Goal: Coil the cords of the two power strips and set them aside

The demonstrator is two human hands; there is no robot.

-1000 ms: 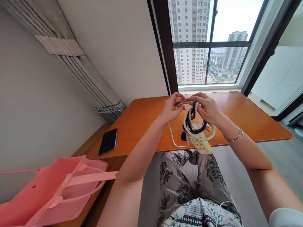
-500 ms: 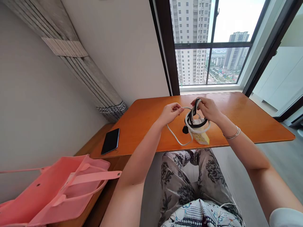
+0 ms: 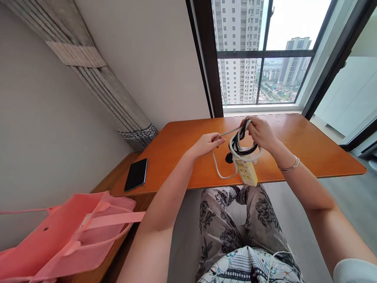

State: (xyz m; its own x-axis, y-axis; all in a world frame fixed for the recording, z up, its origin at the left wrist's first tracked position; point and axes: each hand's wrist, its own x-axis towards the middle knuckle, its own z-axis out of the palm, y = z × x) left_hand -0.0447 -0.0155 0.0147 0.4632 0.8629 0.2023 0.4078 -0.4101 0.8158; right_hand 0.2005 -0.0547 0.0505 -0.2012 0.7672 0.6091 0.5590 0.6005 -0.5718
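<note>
My right hand (image 3: 258, 133) is closed on the top of a bundle of looped black and white cables (image 3: 242, 146). Against the bundle hangs a pale yellow power strip (image 3: 247, 173), tilted, its lower end by the table's near edge. A black plug (image 3: 229, 158) sticks out at the bundle's left. My left hand (image 3: 209, 144) pinches a white cable (image 3: 231, 131) that runs taut up to my right hand. From under my left fingers the cable drops in a slack loop and curves back toward the power strip.
The orange-brown wooden table (image 3: 306, 153) stands before a window. A black phone (image 3: 136, 174) lies at its left end. Left of my arm, a pink bag (image 3: 73, 236) sits on a wooden ledge. A curtain (image 3: 112, 98) hangs at the left wall.
My left hand has moved left and slightly down, drawing the white cable straight. My right hand has risen a little, and the power strip now tilts more, its end nearer me.
</note>
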